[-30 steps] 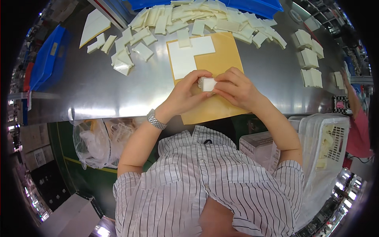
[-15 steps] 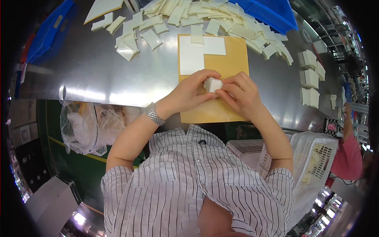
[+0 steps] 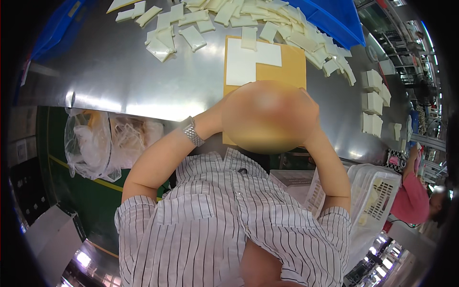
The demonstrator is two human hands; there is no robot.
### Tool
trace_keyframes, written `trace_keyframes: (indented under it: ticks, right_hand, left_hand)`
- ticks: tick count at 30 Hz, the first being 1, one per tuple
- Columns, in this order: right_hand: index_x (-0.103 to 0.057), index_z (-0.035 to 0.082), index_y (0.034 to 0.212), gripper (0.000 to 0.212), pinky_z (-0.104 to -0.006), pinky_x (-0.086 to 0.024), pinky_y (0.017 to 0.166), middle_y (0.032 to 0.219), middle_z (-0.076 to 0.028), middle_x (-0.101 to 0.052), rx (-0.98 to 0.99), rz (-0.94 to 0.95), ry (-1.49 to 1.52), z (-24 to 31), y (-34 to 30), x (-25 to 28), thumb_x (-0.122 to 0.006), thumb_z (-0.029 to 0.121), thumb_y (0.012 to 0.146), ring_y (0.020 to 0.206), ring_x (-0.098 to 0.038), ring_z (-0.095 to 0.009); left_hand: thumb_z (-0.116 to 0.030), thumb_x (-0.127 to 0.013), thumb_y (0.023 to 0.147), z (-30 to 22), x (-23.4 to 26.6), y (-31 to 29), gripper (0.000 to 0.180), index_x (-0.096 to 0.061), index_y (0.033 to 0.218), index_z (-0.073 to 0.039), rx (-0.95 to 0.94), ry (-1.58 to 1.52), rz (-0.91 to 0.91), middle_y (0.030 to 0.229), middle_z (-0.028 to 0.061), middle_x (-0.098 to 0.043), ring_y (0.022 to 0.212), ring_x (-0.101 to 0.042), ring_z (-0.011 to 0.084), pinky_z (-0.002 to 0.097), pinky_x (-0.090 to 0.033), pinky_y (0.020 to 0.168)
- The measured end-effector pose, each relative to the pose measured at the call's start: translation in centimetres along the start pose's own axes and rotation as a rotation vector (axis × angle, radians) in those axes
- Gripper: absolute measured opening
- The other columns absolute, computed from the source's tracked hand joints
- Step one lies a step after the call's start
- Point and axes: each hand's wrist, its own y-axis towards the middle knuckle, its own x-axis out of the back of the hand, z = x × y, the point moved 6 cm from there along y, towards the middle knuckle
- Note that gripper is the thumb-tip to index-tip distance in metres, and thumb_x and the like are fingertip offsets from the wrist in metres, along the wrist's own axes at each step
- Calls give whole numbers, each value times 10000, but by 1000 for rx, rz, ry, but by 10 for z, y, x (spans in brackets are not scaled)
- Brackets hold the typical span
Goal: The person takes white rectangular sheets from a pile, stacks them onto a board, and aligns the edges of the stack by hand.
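Note:
My left hand (image 3: 234, 107) and my right hand (image 3: 311, 112) meet over a tan cardboard sheet (image 3: 287, 71). A round blur covers most of both hands, so their fingers are hidden. Within the blur a pale spot shows between them; what it is cannot be made out. Just beyond the hands, a white L-shaped sheet (image 3: 240, 67) lies on the cardboard. One flat cream plastic piece (image 3: 249, 38) rests across its far edge. Farther back spreads a heap of similar cream plastic pieces (image 3: 287, 24), with several loose ones at its left.
A blue bin (image 3: 334, 21) stands at the back right, another blue bin (image 3: 55, 31) at far left. White stacked pieces (image 3: 373, 102) line the metal table's (image 3: 119, 76) right. Below are a clear plastic bag (image 3: 88, 148) and white baskets (image 3: 377, 191). A person's pink sleeve (image 3: 410, 201) shows at right.
Earlier my hands held a small stack of white pieces between their fingertips; now a blur hides that spot. The table and its contents have shifted slightly in the picture.

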Motion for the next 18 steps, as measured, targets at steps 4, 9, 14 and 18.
trace_keyframes:
  ticks: [4,9,14,18]
  right_hand:
    - [-690,74,837,223,-330,-503,564,878,-52,-668,51,-7,-55,5,0,-3,-877,80,715,731,-628,-235]
    - [-665,48,828,221,-339,-516,738,974,-76,-650,-90,43,104,-5,0,-8,-865,57,736,898,-627,-235]
    - [-648,41,841,176,-341,-492,866,1028,-100,-626,-437,44,396,-15,-9,-19,-817,39,789,980,-603,-239]
    - [-594,41,866,215,-360,-494,868,1009,-112,-601,-412,-49,358,-13,-12,-28,-792,30,783,993,-583,-269]
  left_hand:
    - [-107,-740,912,1,0,1,518,-512,1374,-48,-4,-24,12,1355,112,-580,1267,-574,262,363,-463,1079]
    - [-118,-737,918,3,0,-1,506,-517,1369,-53,-23,-14,-12,1343,109,-586,1251,-578,255,362,-463,1070]
    - [-148,-735,927,3,-1,-2,492,-524,1362,-61,-23,-4,-18,1321,103,-598,1242,-578,258,368,-465,1060]
    - [-176,-712,945,3,-1,-2,463,-527,1356,-68,-34,-7,-31,1306,106,-608,1231,-580,267,373,-467,1051]
